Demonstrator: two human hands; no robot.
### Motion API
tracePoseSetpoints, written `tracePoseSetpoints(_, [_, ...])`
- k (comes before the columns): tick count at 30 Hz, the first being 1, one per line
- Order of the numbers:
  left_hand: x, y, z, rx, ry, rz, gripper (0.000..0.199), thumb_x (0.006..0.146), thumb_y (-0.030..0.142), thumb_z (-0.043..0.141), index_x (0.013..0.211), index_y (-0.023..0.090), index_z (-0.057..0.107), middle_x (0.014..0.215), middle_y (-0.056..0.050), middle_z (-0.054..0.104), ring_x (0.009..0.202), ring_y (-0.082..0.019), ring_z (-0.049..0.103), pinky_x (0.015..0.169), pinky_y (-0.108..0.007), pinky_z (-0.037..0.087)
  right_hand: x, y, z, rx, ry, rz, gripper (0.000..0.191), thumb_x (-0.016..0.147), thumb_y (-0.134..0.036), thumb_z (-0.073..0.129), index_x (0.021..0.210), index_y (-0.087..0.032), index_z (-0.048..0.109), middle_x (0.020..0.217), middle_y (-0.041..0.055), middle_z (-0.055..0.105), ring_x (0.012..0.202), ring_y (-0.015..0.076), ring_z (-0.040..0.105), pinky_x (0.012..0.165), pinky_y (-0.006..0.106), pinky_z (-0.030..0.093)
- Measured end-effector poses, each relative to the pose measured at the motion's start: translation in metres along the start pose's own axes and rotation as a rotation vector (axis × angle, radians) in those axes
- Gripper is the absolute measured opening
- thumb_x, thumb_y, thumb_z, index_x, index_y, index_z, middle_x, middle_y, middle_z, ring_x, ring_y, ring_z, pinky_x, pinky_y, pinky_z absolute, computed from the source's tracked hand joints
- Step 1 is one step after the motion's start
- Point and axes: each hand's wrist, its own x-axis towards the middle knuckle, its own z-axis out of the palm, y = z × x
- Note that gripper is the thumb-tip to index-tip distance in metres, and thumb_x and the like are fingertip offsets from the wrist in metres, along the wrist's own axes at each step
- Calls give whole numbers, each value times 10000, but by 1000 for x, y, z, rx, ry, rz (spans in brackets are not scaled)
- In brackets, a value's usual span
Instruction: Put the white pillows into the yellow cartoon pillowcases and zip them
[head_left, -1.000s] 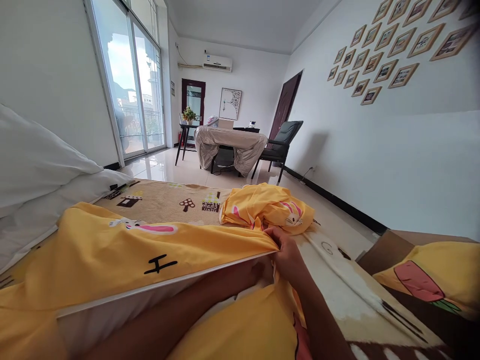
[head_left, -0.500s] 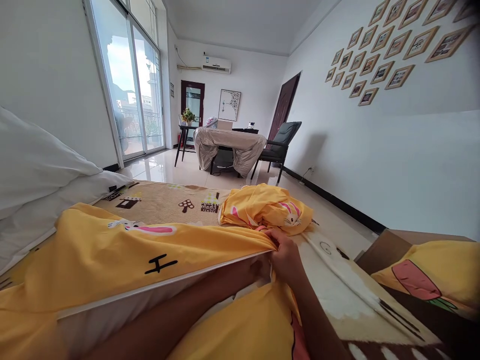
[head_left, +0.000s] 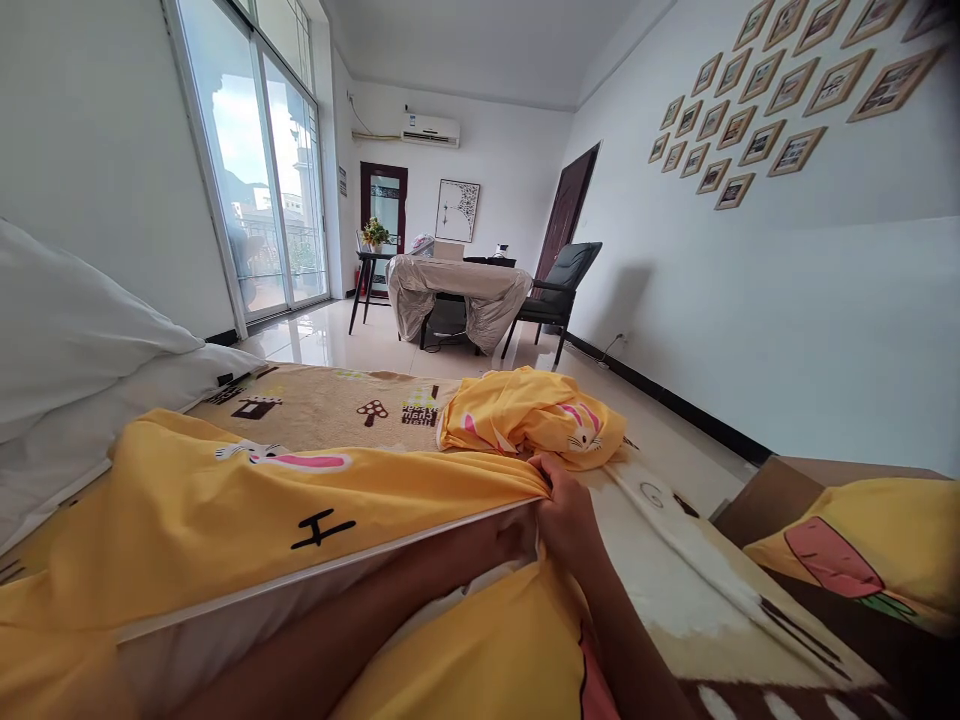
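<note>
A yellow cover (head_left: 225, 520) with rabbit print and a white edge stretches from the left across the bed. My right hand (head_left: 566, 505) is closed on its gathered edge, thumb on top. My left arm reaches under this edge into the opening, where white cloth shows. Inside it, my left hand (head_left: 517, 537) looks curled close beside the right one; shadow hides what its fingers hold. Nearer to me lies more yellow cloth (head_left: 480, 640) with a pink patch. Beyond my right hand rests a bunched yellow rabbit-print cloth (head_left: 532, 410).
A patterned blanket (head_left: 337, 410) covers the bed. White bedding (head_left: 75, 320) is heaped at left. A cardboard box (head_left: 780, 490) on the right holds a yellow pillow with a carrot print (head_left: 885, 540). Farther off stand a covered table (head_left: 457, 275) and a black chair (head_left: 562, 285).
Both hands stay almost in place at the cover's edge. The view has shifted very slightly, and the fingertips by the edge look a little rearranged.
</note>
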Motion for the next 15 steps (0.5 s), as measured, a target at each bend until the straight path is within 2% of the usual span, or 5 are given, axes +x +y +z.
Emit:
tracePoseSetpoints(4, [-3, 14, -9, 73, -32, 84, 425, 872, 275, 510, 1295, 317, 506, 1252, -27, 616, 1248, -236, 472, 1130, -424, 302, 0, 0, 0, 53, -22, -18, 379, 553, -152, 383, 867, -198, 591, 871, 25, 687, 764, 184, 596, 681, 241, 414])
tracePoseSetpoints(9, [-4, 10, -3, 162, 12, 4, 386, 912, 333, 447, 1292, 313, 506, 1244, -38, 621, 1250, -234, 470, 1126, -432, 306, 1, 1, 1, 107, -13, -38, 394, 564, -154, 393, 889, -195, 613, 886, 30, 689, 775, 188, 587, 695, 249, 417])
tracePoseSetpoints(15, [-1, 14, -7, 112, -16, 50, 467, 864, 249, 491, 1323, 325, 464, 1202, -20, 635, 1200, -245, 510, 1121, -414, 313, 3, 4, 3, 240, -61, -74, 390, 580, -147, 407, 902, -187, 623, 854, 16, 690, 749, 180, 592, 685, 249, 434])
